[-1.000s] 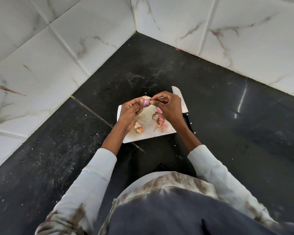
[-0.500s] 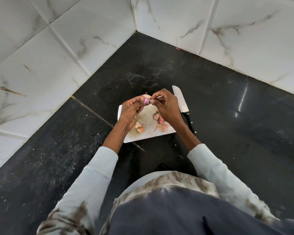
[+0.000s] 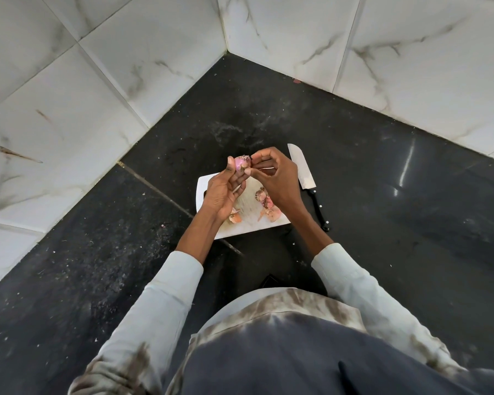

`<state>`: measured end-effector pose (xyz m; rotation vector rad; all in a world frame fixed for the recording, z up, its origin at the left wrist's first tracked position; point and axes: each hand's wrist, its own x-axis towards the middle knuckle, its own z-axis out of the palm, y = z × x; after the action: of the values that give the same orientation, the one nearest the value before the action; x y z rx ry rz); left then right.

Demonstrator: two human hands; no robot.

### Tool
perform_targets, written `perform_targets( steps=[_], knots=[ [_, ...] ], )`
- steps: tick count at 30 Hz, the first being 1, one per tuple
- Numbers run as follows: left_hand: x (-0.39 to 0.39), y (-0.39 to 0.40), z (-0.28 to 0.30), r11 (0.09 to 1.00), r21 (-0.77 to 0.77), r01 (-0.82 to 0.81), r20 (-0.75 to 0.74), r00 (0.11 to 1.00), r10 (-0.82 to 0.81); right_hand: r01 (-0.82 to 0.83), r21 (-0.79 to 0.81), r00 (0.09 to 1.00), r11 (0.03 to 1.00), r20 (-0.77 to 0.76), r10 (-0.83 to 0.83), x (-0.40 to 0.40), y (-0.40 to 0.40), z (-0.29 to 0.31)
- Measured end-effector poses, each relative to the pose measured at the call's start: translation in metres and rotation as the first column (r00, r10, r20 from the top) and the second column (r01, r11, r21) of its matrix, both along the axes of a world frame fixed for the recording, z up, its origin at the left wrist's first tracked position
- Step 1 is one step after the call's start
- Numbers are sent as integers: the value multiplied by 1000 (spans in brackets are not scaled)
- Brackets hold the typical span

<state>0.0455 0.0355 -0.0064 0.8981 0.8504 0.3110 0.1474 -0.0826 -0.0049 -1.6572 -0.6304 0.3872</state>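
Observation:
A small pink onion (image 3: 241,163) with flecks of dirt is held above the far edge of a white cutting board (image 3: 247,228). My left hand (image 3: 223,191) grips it from the left with fingers curled round it. My right hand (image 3: 274,178) pinches its skin at the right side with thumb and fingertips. Pink and brown peel scraps (image 3: 268,205) lie on the board under my right hand, and another scrap (image 3: 234,218) lies near my left wrist.
A knife (image 3: 305,181) with a black riveted handle lies on the black stone counter (image 3: 382,195) just right of the board, blade pointing away. White marbled wall tiles (image 3: 97,95) close the corner on the left and behind. The counter is dusty at the left.
Both hands have lifted slightly with the onion and shifted away from me. My right hand has moved clear of the knife, so more of its blade and handle shows.

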Motion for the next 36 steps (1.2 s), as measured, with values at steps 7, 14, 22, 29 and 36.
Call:
perform_targets(
  steps=[7, 14, 22, 29, 36],
  knots=[
    [1, -3, 1, 998, -9, 56, -3, 998, -56, 43, 8, 996, 999, 72, -43, 0, -2, 0],
    [-2, -1, 4, 998, -21, 57, -1, 998, -57, 67, 2, 994, 998, 85, -67, -3, -1, -2],
    [-4, -4, 3, 995, -63, 73, 24, 997, -71, 78, 2, 990, 997, 120, -78, 1, -2, -2],
    [-1, -6, 3, 996, -51, 80, 16, 997, -79, 36, -36, 984, 999, 173, -30, -2, -1, 4],
    [-2, -4, 1, 996, 53, 66, -17, 998, -65, 51, -36, 977, 998, 211, -42, -4, 0, 7]
  ],
)
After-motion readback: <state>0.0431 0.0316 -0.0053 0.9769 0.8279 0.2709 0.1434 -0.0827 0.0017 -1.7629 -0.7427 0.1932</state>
